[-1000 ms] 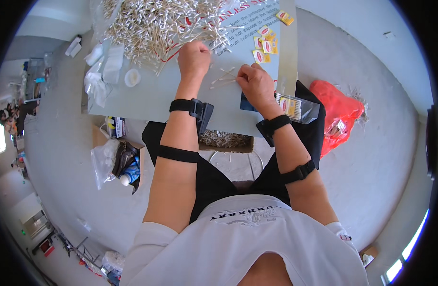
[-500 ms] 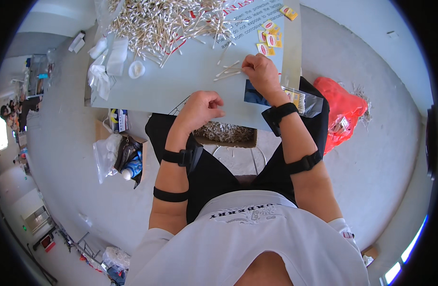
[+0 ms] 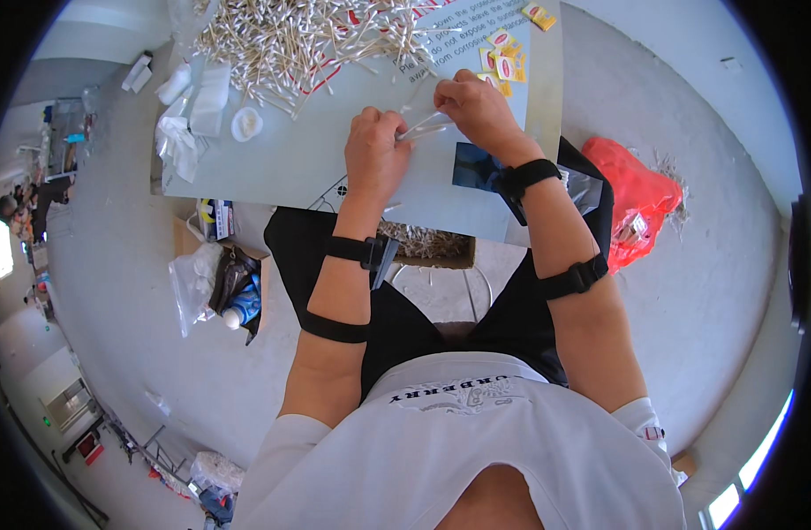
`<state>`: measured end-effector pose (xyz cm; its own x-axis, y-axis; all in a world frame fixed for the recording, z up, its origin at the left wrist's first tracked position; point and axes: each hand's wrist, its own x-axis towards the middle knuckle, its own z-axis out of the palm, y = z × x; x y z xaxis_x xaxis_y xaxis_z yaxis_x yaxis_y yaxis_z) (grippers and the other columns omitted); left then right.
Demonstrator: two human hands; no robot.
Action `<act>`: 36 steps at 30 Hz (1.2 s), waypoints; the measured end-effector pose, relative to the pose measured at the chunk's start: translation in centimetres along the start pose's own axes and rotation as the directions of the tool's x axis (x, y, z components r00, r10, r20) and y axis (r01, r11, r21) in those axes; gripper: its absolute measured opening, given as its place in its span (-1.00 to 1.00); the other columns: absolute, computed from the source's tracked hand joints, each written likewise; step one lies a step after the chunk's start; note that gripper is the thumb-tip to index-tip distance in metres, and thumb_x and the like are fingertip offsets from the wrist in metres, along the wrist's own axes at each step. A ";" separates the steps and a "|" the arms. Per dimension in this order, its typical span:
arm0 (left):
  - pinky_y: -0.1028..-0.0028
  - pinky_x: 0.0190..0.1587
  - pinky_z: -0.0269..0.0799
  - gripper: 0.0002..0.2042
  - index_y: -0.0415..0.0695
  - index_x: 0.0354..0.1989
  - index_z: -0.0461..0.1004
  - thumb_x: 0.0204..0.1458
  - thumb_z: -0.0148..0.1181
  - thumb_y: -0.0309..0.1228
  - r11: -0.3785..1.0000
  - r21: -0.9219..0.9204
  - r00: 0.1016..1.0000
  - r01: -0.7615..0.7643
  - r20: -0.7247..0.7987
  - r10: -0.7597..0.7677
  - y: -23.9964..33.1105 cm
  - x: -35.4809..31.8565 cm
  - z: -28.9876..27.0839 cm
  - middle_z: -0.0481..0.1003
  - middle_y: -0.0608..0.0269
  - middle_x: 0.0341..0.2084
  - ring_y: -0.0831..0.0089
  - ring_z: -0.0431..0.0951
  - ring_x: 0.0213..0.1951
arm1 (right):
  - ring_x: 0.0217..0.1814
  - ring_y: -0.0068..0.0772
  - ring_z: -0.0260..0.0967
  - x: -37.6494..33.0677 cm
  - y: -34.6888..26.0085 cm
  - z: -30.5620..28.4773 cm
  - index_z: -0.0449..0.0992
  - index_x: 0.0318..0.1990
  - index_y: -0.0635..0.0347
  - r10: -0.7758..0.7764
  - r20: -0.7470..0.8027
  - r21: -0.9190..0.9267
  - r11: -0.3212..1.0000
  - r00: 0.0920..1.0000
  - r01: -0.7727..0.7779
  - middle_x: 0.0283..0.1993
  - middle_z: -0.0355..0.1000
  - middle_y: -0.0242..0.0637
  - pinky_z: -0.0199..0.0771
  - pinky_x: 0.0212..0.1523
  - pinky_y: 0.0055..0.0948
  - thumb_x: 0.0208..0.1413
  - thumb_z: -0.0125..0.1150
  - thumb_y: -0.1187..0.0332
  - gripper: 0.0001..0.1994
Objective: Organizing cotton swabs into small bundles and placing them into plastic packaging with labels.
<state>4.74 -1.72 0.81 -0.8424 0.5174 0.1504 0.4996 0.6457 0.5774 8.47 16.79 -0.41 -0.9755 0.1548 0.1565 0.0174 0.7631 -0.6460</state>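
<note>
Toward the desk's [image 3: 246,174] far left spreads a cotton-swab heap [image 3: 286,53]. Between it and the near edge, my left hand's [image 3: 376,152] fingers press together at a few loose cotton swabs [image 3: 429,131]; my right hand's [image 3: 476,106] fingers bunch opposite. Whether either pinches one, I cannot tell. Better to grip sticks, sparing tips.

grey floor [image 3: 670,371], pale walls [image 3: 763,110], pale grey table [image 3: 282,163], bright windows [image 3: 725,507] at lower right
</note>
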 end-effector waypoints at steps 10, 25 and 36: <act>0.28 -0.28 0.42 -0.84 -0.13 -0.44 0.49 -0.21 0.32 -0.58 0.998 0.003 0.998 -0.068 0.011 0.068 -0.3 0.2 0.0 0.41 0.23 -0.49 0.22 0.48 -0.32 | -0.19 -0.07 0.43 -1.9 -0.4 -0.3 0.53 -0.31 0.10 -0.004 0.019 0.071 0.997 1.000 0.003 -0.25 0.38 -0.21 0.43 -0.17 -0.26 -0.05 0.20 0.50 -0.87; 0.21 -0.19 0.42 -0.84 -0.18 -0.38 0.50 -0.17 0.28 -0.48 0.997 -0.061 0.999 0.052 -0.001 -0.052 -1.1 4.0 0.9 0.45 0.13 -0.40 0.11 0.47 -0.23 | -0.23 -0.10 0.45 -4.1 -1.7 -0.2 0.54 -0.29 0.12 0.110 -0.081 0.154 0.983 0.991 -0.097 -0.21 0.37 -0.21 0.48 -0.19 -0.25 -0.28 0.36 0.51 -0.72; 0.23 -0.23 0.41 -0.93 -0.11 -0.45 0.51 -0.13 0.26 -0.50 0.996 0.073 0.996 -0.059 0.068 0.054 -0.4 3.3 0.8 0.44 0.17 -0.45 0.17 0.48 -0.26 | -0.26 -0.06 0.45 -4.7 -2.9 0.1 0.50 -0.21 0.11 0.177 -0.137 0.089 0.982 0.975 -0.166 -0.19 0.37 -0.18 0.49 -0.22 -0.20 -0.24 0.43 0.41 -0.65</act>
<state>1.90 0.19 0.40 -0.7985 0.5886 0.1262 0.5617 0.6533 0.5076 12.93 13.79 0.60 -0.9177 0.3715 0.1406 0.1591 0.6682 -0.7267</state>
